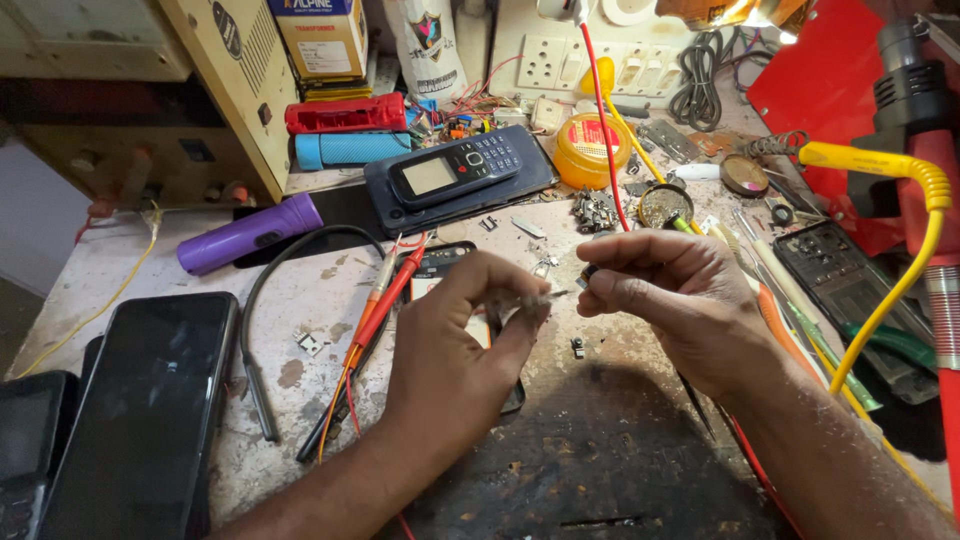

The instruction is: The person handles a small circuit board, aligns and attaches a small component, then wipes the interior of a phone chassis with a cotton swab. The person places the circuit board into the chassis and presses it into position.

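Hands meet over the middle of the desk [300, 285]. Our left hand [455, 340] has its fingers [520, 312] pinched nearly closed on a small metal part [545, 296], too small to name. Our right hand [665, 290], at three o'clock from it, pinches a tiny dark piece [588, 273] between thumb and forefinger, almost touching the metal part.

Judgement: this pairing goes best with wrists braced low on the desk, the pinch kept light, and the two bits lined up before any push, since a dropped piece would vanish among the scraps.

Count, as far as we can see: one keypad phone [455, 170] at twelve o'clock, lying on a dark slab; one purple torch [250, 235] at ten; one large dark phone [150, 400] at eight, with another device's edge beside it; one round yellow tin [592, 150] at one; one opened phone shell [845, 275] at three; two test probes [372, 305], red and orange, just left of our left hand.
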